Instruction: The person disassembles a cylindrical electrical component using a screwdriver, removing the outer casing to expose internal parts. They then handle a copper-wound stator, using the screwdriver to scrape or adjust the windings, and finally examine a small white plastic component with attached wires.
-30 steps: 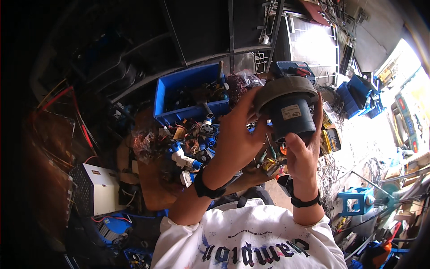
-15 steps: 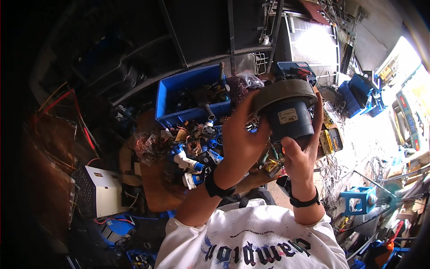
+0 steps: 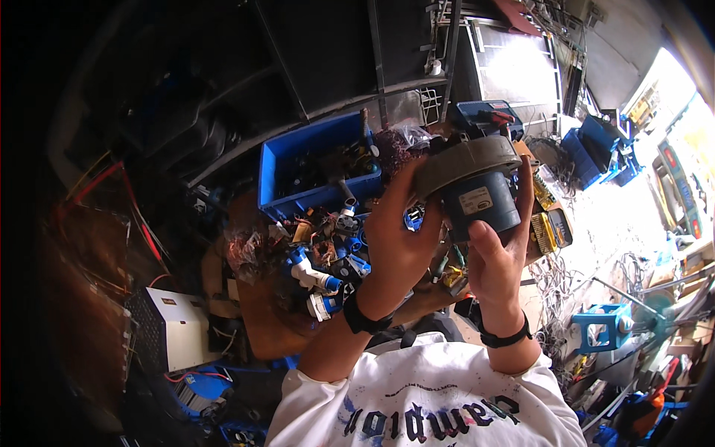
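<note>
Between both my hands, lifted above the cluttered workbench, is a large industrial connector (image 3: pixel 480 205) with a wide grey collar and a dark blue barrel bearing a small pale label. My left hand (image 3: pixel 402 235) is wrapped around the collar's left side, its fingertips hidden behind it. The thumb of my right hand (image 3: pixel 497 261) presses on the lower end of the barrel, while its fingers reach up along the right side. The connector is tilted, its collar lower at the left. Below and left of it lie a white-and-blue industrial plug (image 3: pixel 311 272) and a second white-and-blue connector (image 3: pixel 322 306).
A blue crate (image 3: pixel 277 175) of dark parts stands at the bench's back left. Behind my hands sits an open blue toolbox (image 3: pixel 477 112). Yellow bit sets (image 3: pixel 550 231) lie to the right. A white metal box (image 3: pixel 179 328) is at left; a blue stool (image 3: pixel 602 328) stands at right.
The connector has tilted, its collar dropping at the left and its barrel swinging rightward. Both hands keep their hold and have shifted slightly with it.
</note>
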{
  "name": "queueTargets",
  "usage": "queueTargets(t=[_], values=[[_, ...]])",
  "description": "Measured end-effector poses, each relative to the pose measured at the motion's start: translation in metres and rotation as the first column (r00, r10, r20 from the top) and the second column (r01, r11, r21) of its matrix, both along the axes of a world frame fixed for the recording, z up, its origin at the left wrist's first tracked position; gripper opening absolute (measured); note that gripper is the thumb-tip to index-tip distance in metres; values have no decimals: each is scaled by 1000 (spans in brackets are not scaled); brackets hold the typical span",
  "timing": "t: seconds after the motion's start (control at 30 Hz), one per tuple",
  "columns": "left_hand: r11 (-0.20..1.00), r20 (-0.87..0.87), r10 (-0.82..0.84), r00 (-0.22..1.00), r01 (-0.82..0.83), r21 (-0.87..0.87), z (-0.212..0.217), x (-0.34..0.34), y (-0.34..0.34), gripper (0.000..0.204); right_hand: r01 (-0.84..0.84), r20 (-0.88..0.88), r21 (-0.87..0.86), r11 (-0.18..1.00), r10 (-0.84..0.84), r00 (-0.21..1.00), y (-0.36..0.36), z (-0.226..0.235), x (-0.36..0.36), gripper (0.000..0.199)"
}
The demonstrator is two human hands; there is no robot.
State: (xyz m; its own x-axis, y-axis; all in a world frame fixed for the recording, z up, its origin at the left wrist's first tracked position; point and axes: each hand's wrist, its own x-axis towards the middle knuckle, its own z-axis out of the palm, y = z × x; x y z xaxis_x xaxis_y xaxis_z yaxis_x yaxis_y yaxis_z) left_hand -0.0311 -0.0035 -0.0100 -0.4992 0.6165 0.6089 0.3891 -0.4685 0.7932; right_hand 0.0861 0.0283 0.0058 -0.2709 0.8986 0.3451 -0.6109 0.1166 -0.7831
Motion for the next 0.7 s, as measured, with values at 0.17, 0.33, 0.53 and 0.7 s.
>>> queueTargets(t=[0.17,0.33,0.53,0.7], values=[[881,241,-472,848,463,97,10,-23,-6,38,-8,3,14,1000,8,1000,7,0,9,111],[718,485,-638,599,690,93,31,-45,0,27,-89,38,77,993,87,996,9,0,12,109],[623,559,-702,441,761,182,34,-47,0,50,-151,72,106,983,144,987,9,6,15,107],[547,623,-684,380,832,93,41,-46,1,90,-208,105,118,971,196,975,9,6,19,105]])
